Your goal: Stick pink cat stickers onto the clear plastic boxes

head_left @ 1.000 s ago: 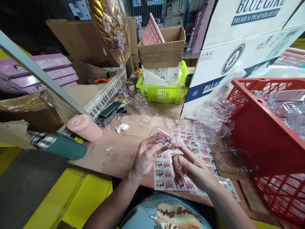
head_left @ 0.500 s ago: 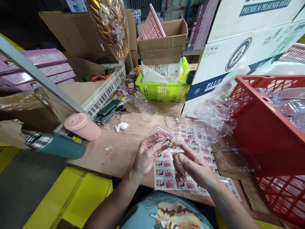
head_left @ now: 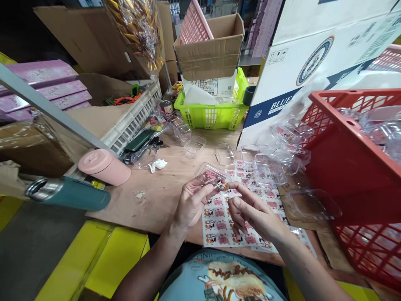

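My left hand (head_left: 193, 201) pinches a small clear plastic box (head_left: 209, 170) between thumb and fingers, just above the table. The box carries a pink lettered sticker and an orange, white and black cartoon sticker (head_left: 222, 184). With its index fingertip, my right hand (head_left: 250, 209) touches the box's right edge beside the cartoon sticker. The right thumb stands apart from that finger and the other fingers are loosely bent, holding nothing I can see. Beneath both hands lie sticker sheets (head_left: 221, 225) with rows of pink and cartoon prints, partly covered by the right hand.
Several clear boxes (head_left: 269, 169) lie beyond the sheets. A red crate (head_left: 354, 179) of clear boxes stands right, before a white carton (head_left: 282, 83). At left are a pink cup (head_left: 105, 166) and a teal bottle (head_left: 78, 194). A green basket (head_left: 211, 116) stands behind.
The view has shifted slightly, so the background sits a little higher. Both hands keep nearly the same pose, the right index fingertip still at the box's edge.
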Action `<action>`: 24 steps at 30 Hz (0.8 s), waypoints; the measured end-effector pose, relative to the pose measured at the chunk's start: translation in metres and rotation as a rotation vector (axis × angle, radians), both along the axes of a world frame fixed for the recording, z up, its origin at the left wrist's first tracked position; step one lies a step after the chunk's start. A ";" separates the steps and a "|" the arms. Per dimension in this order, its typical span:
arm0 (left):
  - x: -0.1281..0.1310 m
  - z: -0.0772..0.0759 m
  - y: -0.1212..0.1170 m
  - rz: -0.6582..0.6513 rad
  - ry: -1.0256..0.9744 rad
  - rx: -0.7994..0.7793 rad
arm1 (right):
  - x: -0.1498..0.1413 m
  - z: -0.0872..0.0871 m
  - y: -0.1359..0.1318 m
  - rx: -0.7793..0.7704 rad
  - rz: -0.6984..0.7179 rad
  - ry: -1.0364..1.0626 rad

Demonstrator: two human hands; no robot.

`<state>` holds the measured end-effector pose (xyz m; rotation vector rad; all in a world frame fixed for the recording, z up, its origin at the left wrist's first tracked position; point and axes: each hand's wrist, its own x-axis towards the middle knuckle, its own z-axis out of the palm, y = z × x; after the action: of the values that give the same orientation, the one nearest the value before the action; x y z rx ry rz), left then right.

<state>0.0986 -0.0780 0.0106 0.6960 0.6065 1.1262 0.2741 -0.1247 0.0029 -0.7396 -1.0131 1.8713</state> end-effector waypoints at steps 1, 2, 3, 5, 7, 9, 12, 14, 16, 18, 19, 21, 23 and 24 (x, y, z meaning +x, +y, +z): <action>0.000 0.000 0.000 0.001 0.006 0.002 | 0.000 0.001 0.000 0.003 -0.004 -0.017; 0.000 0.000 0.000 0.002 0.011 0.003 | 0.000 0.002 0.000 0.006 -0.010 -0.036; 0.000 0.000 0.000 0.006 0.014 0.002 | -0.001 0.004 0.000 0.010 -0.014 -0.057; 0.001 0.000 -0.001 0.013 0.021 -0.003 | -0.002 0.007 0.001 0.018 -0.022 -0.098; 0.001 -0.001 -0.001 0.024 0.025 -0.012 | -0.003 0.010 0.000 0.021 -0.035 -0.140; 0.001 -0.001 -0.002 0.039 0.027 -0.022 | -0.005 0.014 0.000 0.021 -0.053 -0.185; 0.002 0.000 -0.004 0.067 0.034 -0.039 | -0.007 0.019 -0.001 0.024 -0.080 -0.257; 0.003 0.000 -0.005 0.088 0.046 -0.053 | -0.009 0.021 -0.001 0.027 -0.092 -0.297; 0.003 0.001 -0.006 0.107 0.060 -0.063 | -0.010 0.023 0.000 0.033 -0.099 -0.325; 0.004 0.001 -0.007 0.116 0.073 -0.064 | -0.011 0.024 0.000 0.049 -0.109 -0.346; 0.004 0.001 -0.008 0.119 0.074 -0.062 | -0.012 0.024 0.000 0.060 -0.116 -0.359; 0.004 0.001 -0.010 0.122 0.065 -0.054 | -0.013 0.023 -0.001 0.084 -0.128 -0.386; 0.004 0.000 -0.011 0.127 0.049 -0.056 | -0.014 0.023 -0.001 0.101 -0.134 -0.410; 0.004 0.000 -0.010 0.127 0.044 -0.062 | -0.014 0.024 -0.001 0.107 -0.136 -0.422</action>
<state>0.1026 -0.0884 0.0109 0.6371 0.7279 1.2071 0.2601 -0.1254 0.0266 -1.1384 -1.2779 1.5636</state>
